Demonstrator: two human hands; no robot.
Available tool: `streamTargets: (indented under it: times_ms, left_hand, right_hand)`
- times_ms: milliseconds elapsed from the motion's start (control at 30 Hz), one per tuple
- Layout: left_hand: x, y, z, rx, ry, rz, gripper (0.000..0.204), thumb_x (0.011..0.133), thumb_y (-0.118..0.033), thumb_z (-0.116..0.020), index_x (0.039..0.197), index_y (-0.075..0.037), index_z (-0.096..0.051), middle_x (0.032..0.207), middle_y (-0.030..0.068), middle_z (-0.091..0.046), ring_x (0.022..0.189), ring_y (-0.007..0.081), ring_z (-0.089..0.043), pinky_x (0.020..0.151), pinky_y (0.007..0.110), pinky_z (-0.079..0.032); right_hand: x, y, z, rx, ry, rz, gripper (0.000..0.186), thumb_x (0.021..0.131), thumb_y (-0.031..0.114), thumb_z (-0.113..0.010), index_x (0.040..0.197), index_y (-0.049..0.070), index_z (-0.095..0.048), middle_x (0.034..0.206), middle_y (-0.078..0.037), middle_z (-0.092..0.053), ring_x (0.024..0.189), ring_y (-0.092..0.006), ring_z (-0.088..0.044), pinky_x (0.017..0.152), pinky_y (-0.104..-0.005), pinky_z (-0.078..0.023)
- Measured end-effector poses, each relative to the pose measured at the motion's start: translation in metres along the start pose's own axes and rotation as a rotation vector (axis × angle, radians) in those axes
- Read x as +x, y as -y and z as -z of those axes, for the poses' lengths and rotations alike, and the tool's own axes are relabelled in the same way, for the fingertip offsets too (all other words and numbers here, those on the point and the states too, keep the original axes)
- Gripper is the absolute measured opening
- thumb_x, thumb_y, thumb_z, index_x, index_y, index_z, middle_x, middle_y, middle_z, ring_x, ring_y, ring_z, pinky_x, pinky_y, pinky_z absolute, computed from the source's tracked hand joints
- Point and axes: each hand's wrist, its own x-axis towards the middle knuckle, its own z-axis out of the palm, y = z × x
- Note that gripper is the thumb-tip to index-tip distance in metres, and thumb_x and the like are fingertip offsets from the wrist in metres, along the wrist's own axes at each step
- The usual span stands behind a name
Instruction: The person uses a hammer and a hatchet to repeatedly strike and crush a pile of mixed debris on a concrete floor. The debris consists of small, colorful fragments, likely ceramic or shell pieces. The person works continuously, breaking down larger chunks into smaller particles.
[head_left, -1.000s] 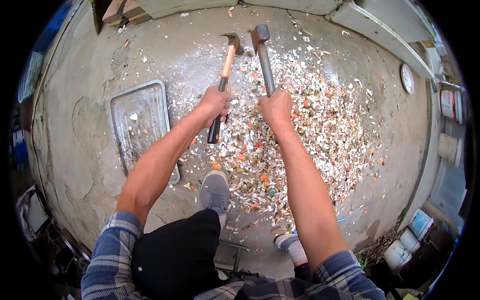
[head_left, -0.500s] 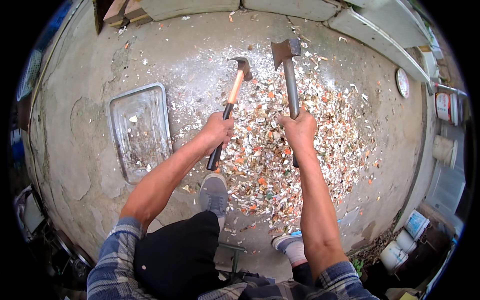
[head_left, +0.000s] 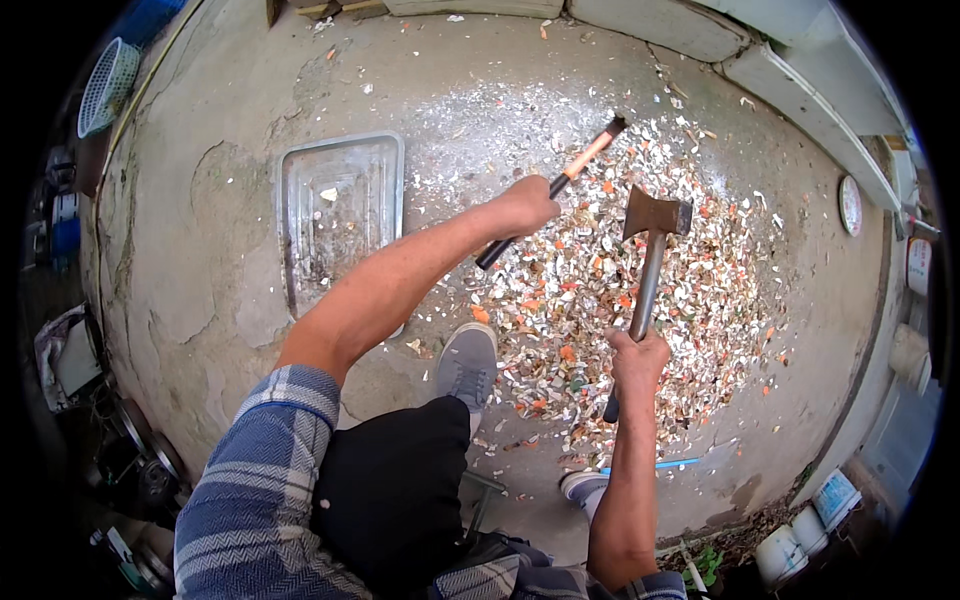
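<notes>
My left hand [head_left: 529, 205] is closed round the black grip of a hammer [head_left: 590, 154] with an orange shaft. Its dark head points away to the upper right, over the far part of a pile of broken shell pieces [head_left: 560, 330], white with orange and brown bits. In my right hand [head_left: 640, 360] is a hatchet [head_left: 655, 225] with a grey handle; its broad rusty blade faces left and the blunt end faces right. The hatchet's head is above the right half of the pile, nearer to me than the hammer's. The two tools are apart.
A shallow metal tray [head_left: 398, 190] with a few scraps lies left of the pile. My shoe [head_left: 468, 360] stands at the pile's near left edge. A white plate [head_left: 850, 206] is at the right, buckets [head_left: 780, 555] at the lower right, a blue basket [head_left: 108, 88] at the far left.
My left hand has carried the hammer to the right, tilting its head rightward. My right hand has drawn the hatchet nearer to me. The view has shifted too.
</notes>
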Motion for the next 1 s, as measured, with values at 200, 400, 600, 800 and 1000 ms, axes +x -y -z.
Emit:
streamTargets:
  times_ms: [200, 400, 600, 800, 1000]
  left_hand:
    - [-0.125, 0.032, -0.072, -0.364, 0.292, -0.019, 0.01, 0.091, -0.01, -0.057, 0.093, -0.004, -0.05, 0.063, 0.0032, -0.051, 0.043, 0.0133, -0.047, 0.039, 0.034, -0.038]
    - [-0.192, 0.069, -0.085, -0.681, 0.16, 0.12, 0.012, 0.088, -0.004, -0.056, 0.096, -0.008, -0.048, 0.065, 0.0003, -0.046, 0.044, 0.0096, -0.043, 0.037, 0.031, -0.036]
    - [-0.213, 0.084, -0.078, -0.856, 0.067, 0.289, 0.009, 0.093, -0.006, -0.053, 0.096, -0.011, -0.047, 0.066, -0.0017, -0.044, 0.045, 0.0077, -0.041, 0.037, 0.029, -0.036]
    - [-0.21, 0.101, -0.063, -0.788, -0.066, 0.252, 0.009, 0.093, -0.007, -0.054, 0.09, -0.01, -0.047, 0.066, 0.0002, -0.046, 0.045, 0.0094, -0.041, 0.037, 0.03, -0.036]
    - [-0.205, 0.088, -0.06, -0.759, -0.068, 0.321, 0.007, 0.093, -0.006, -0.052, 0.092, -0.011, -0.047, 0.063, -0.0026, -0.041, 0.044, 0.0077, -0.037, 0.038, 0.028, -0.034]
  right_hand:
    - [-0.027, -0.031, 0.03, -0.05, -0.089, 0.039, 0.022, 0.076, 0.007, -0.08, 0.071, 0.002, -0.059, 0.064, -0.001, -0.057, 0.058, -0.0106, -0.048, 0.055, -0.0306, -0.042]
    - [-0.032, -0.003, 0.024, -0.017, -0.131, 0.138, 0.018, 0.078, 0.008, -0.08, 0.08, -0.002, -0.065, 0.064, -0.004, -0.06, 0.058, -0.0126, -0.053, 0.056, -0.0338, -0.046]
    - [-0.006, -0.075, -0.006, -0.383, -0.072, 0.11, 0.026, 0.073, 0.015, -0.08, 0.084, -0.006, -0.07, 0.07, -0.022, -0.069, 0.065, -0.0361, -0.07, 0.067, -0.0458, -0.054]
    - [-0.022, -0.055, 0.018, -0.234, -0.04, 0.117, 0.024, 0.075, 0.014, -0.083, 0.083, -0.004, -0.068, 0.068, -0.015, -0.065, 0.062, -0.0253, -0.063, 0.063, -0.0403, -0.052]
    - [-0.04, 0.012, 0.007, 0.037, -0.089, 0.253, 0.021, 0.08, 0.011, -0.08, 0.089, -0.004, -0.068, 0.069, -0.011, -0.068, 0.062, -0.0173, -0.062, 0.064, -0.0363, -0.052]
